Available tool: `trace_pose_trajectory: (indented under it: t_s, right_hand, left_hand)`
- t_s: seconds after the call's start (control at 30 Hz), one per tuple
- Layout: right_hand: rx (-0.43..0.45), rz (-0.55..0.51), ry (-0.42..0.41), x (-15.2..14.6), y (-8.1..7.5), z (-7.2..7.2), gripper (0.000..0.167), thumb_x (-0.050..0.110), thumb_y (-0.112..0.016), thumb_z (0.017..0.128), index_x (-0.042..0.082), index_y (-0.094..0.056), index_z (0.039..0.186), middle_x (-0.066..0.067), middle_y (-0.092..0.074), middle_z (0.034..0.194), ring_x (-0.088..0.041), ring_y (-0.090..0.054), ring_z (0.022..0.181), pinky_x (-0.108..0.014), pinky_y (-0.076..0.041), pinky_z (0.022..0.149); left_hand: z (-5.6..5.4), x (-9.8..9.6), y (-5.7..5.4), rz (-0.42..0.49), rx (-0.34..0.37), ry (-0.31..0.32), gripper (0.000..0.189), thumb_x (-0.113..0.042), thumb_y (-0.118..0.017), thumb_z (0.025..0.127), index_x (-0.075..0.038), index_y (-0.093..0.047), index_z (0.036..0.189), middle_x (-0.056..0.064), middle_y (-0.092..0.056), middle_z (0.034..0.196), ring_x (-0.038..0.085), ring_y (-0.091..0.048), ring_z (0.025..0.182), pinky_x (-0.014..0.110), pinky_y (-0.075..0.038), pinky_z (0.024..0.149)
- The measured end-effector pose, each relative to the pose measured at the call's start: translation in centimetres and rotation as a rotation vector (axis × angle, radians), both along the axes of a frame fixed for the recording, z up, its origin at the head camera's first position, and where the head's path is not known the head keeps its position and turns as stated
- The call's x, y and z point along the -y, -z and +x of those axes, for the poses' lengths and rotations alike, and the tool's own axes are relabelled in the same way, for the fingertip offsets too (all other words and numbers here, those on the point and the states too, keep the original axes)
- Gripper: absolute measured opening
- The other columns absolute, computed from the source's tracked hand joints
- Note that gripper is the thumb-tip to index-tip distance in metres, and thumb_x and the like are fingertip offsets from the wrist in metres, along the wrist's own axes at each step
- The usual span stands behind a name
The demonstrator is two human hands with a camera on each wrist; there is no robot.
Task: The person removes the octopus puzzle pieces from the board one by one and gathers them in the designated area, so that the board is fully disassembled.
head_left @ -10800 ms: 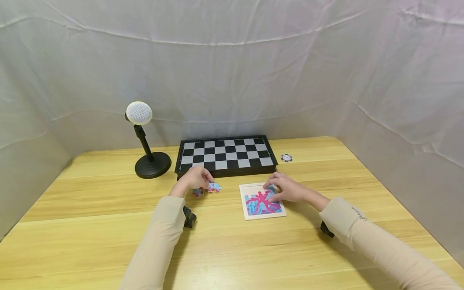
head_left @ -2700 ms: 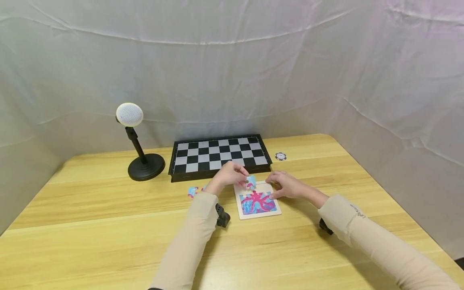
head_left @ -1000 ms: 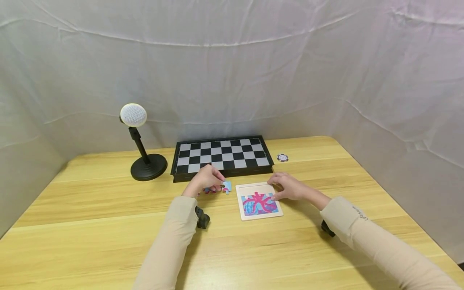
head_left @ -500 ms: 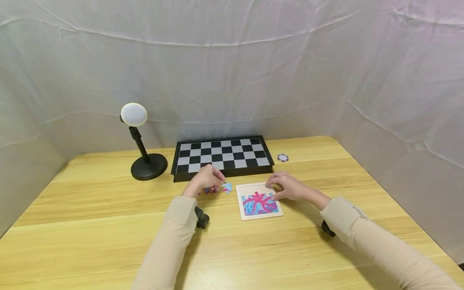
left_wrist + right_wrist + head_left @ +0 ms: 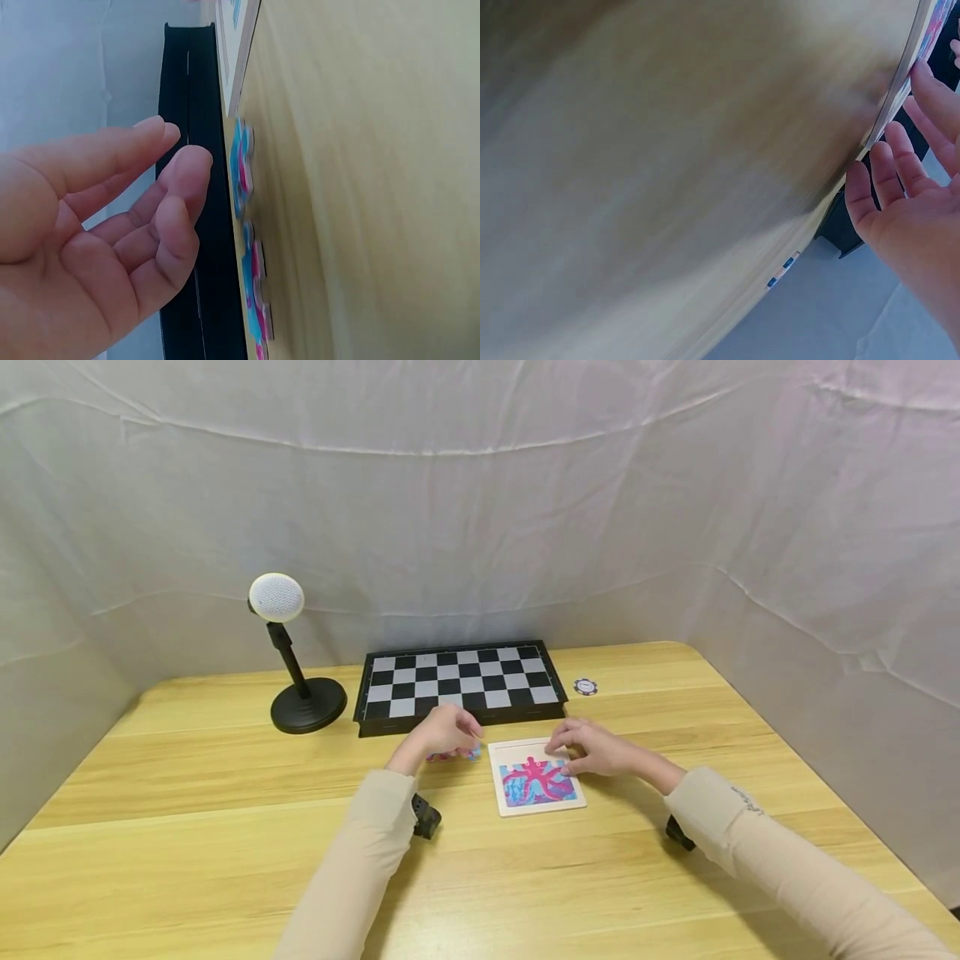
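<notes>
The left hand [image 5: 446, 729] has a loose grip, its fingers softly bent, with nothing between thumb and fingertips. Just below it, toward six o'clock, loose puzzle pieces [image 5: 255, 289] lie flat on the counter [image 5: 187, 827]. At four o'clock from that hand is the tray [image 5: 517, 754]: an octopus picture [image 5: 534, 787] fills its lower part, while the strip toward twelve is bare. The right hand [image 5: 596, 752] has a slack grip, fingers spread, a fingertip touching the tray's edge around three o'clock.

For clean handling, I would pinch one piece by opposite sides, turn its tabs to suit the picture's upper edge before lowering it, and let the right hand steady the tray lightly.

Farther out, a checkered board [image 5: 461, 681] sits at twelve o'clock from the left hand, a lamp [image 5: 276, 597] at ten, and a chip [image 5: 586, 687] at twelve from the right hand.
</notes>
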State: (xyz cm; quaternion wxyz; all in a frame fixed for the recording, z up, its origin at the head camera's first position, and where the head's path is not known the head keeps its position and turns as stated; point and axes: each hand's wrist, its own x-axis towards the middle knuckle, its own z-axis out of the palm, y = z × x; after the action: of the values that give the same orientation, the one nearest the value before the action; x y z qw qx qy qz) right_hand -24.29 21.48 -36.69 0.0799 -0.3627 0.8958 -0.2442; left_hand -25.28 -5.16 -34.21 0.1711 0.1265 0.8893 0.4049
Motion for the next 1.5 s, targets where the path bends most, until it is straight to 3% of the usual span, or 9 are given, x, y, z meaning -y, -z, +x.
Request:
trace_pose_trajectory:
  t_s: [0.23, 0.4, 0.6, 0.8, 1.03, 1.5]
  right_hand:
    - [0.063, -0.018, 0.003, 0.1, 0.0, 0.1, 0.038, 0.022, -0.071, 0.076, 0.007, -0.063, 0.109, -0.007, -0.049, 0.107, -0.023, -0.04, 0.095, -0.034, -0.036, 0.075]
    - [0.055, -0.018, -0.015, 0.3, 0.0, 0.1, 0.039, 0.025, -0.073, 0.073, 0.009, -0.065, 0.108, -0.006, -0.048, 0.104, -0.023, -0.039, 0.094, -0.034, -0.034, 0.074]
    - [0.051, -0.001, -0.035, 0.4, 0.1, 0.2, 0.04, 0.027, -0.073, 0.073, 0.011, -0.066, 0.109, -0.004, -0.046, 0.103, -0.021, -0.035, 0.093, -0.033, -0.032, 0.073]
    - [0.054, 0.007, -0.039, 0.5, 0.2, 0.3, 0.041, 0.029, -0.074, 0.072, 0.011, -0.066, 0.109, -0.003, -0.044, 0.102, -0.021, -0.034, 0.093, -0.033, -0.031, 0.073]
    - [0.042, 0.018, -0.04, 0.6, 0.1, 0.5, 0.042, 0.027, -0.074, 0.072, 0.011, -0.065, 0.11, -0.002, -0.043, 0.1, -0.022, -0.034, 0.093, -0.033, -0.032, 0.073]
    - [-0.003, 0.016, -0.087, 0.8, 0.1, 0.3, 0.037, 0.021, -0.074, 0.072, 0.01, -0.067, 0.106, -0.002, -0.044, 0.097, -0.023, -0.034, 0.093, -0.036, -0.031, 0.077]
  left_hand:
    - [0.4, -0.9, 0.0, 0.023, -0.016, 0.075, 0.01, 0.0, -0.063, 0.08, 0.001, -0.066, 0.089, 0.006, -0.056, 0.063, 0.013, -0.043, 0.049, 0.02, -0.033, 0.043]
    - [0.6, -1.5, 0.2, -0.023, -0.045, 0.134, 0.012, -0.001, -0.066, 0.078, -0.001, -0.068, 0.089, 0.004, -0.056, 0.066, 0.013, -0.046, 0.051, 0.019, -0.038, 0.047]
    - [0.7, -2.2, 0.5, -0.078, -0.028, 0.182, 0.017, 0.001, -0.069, 0.073, -0.003, -0.069, 0.09, 0.003, -0.059, 0.073, 0.011, -0.047, 0.054, 0.019, -0.04, 0.048]
    - [1.0, -2.8, 0.5, -0.174, -0.077, 0.229, 0.022, -0.005, -0.075, 0.069, -0.007, -0.07, 0.09, 0.003, -0.062, 0.083, 0.011, -0.051, 0.067, 0.021, -0.042, 0.056]
    - [1.4, -3.3, 0.3, -0.236, -0.112, 0.252, 0.025, -0.007, -0.077, 0.068, -0.008, -0.07, 0.092, 0.002, -0.061, 0.084, 0.014, -0.052, 0.076, 0.024, -0.043, 0.066]
    - [1.8, -3.8, 0.4, -0.256, -0.137, 0.253, 0.021, -0.003, -0.077, 0.066, -0.005, -0.07, 0.086, 0.0, -0.062, 0.076, 0.012, -0.048, 0.067, 0.021, -0.042, 0.061]
